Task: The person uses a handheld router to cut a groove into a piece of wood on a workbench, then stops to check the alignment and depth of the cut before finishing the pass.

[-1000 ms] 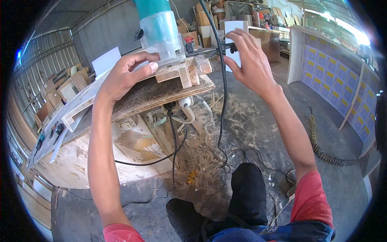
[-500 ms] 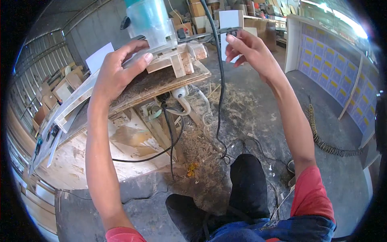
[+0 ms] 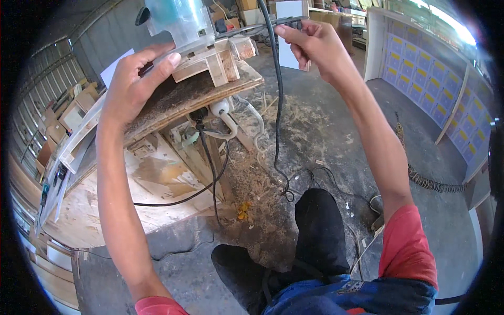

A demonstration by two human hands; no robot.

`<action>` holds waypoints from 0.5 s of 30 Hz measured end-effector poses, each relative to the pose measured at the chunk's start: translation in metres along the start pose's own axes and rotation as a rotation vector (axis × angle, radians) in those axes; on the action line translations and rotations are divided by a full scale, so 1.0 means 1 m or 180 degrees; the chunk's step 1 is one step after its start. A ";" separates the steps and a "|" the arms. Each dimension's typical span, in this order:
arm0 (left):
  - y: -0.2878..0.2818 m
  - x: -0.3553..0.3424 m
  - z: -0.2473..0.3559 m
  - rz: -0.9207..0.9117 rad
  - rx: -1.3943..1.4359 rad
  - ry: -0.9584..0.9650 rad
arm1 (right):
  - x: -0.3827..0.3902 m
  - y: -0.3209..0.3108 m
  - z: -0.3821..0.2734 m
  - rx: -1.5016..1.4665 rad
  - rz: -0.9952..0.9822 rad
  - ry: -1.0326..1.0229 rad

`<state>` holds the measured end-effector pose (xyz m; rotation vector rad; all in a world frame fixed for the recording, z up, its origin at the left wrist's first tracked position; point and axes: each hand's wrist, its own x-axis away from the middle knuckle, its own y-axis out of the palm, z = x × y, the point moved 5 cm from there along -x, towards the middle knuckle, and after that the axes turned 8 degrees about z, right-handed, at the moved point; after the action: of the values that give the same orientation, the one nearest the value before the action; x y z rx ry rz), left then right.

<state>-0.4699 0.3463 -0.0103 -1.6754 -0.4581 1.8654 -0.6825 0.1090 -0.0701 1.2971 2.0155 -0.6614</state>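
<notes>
A power tool with a clear plastic housing and a teal body stands on a wooden jig at the edge of the workbench. My left hand curls at the tool's left side, thumb and forefinger bent toward each other by the base; what lies between them is mostly hidden. From the tool's right side a thin dark strip sticks out. At its far end my right hand pinches it between thumb and fingers, the other fingers curled.
A black cable hangs down beside my right hand to the floor. The plywood bench top carries sawdust, with a plug and socket below its edge. A coiled hose and a panel with blue-and-yellow squares are at the right.
The view has shifted, so bench and tool appear farther left and higher. My right hand has closed more on the strip's end. My left hand stays at the tool's base.
</notes>
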 end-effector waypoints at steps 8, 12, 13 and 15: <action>-0.001 0.000 0.003 -0.0044 0.0084 -0.0018 | 0.004 -0.001 -0.004 0.1378 0.0736 -0.1531; -0.001 0.001 0.006 0.0045 0.0056 0.0046 | 0.024 -0.003 -0.016 0.3100 0.0973 -0.2043; -0.002 0.001 0.006 0.0089 0.0024 0.0068 | 0.029 -0.005 -0.023 0.2905 0.1139 -0.2290; -0.001 0.001 0.006 0.0103 0.0046 0.0053 | 0.038 -0.010 -0.038 0.2482 0.1413 -0.2840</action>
<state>-0.4752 0.3485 -0.0094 -1.6968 -0.4119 1.8722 -0.7126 0.1544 -0.0724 1.4076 0.7178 -1.5367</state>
